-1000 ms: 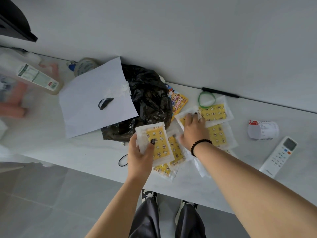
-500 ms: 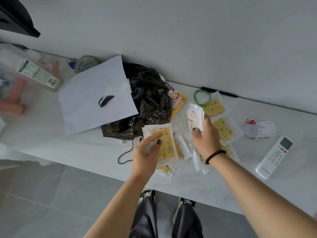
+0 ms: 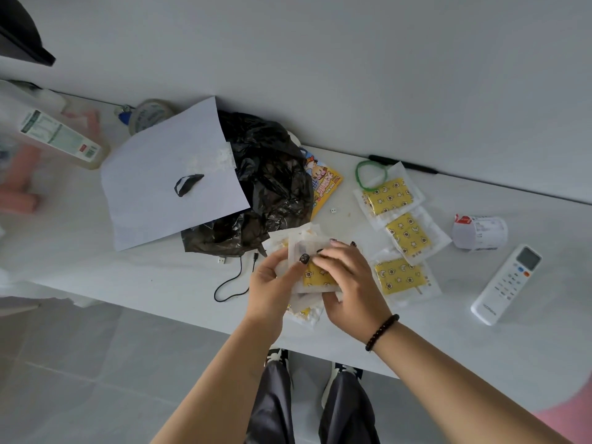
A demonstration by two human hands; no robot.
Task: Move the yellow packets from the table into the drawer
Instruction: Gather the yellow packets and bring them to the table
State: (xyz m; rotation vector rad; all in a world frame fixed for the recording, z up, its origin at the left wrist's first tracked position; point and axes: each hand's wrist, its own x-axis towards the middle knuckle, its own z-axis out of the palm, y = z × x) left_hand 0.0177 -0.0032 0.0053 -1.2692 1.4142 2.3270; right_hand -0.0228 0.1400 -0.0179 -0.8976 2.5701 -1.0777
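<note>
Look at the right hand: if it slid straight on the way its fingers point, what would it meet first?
The right hand points up-left, so it would probably meet the left hand gripping the same packet stack, then the black plastic bag; depth is unclear.

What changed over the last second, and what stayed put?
The right hand lifted a packet off the table and carried it left onto the stack of packets gripped by the left hand; both hold it now. Three yellow packets and the remote stayed put.

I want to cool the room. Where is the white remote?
In the head view, the white remote lies on the table's right side, below the receipt roll.
</note>
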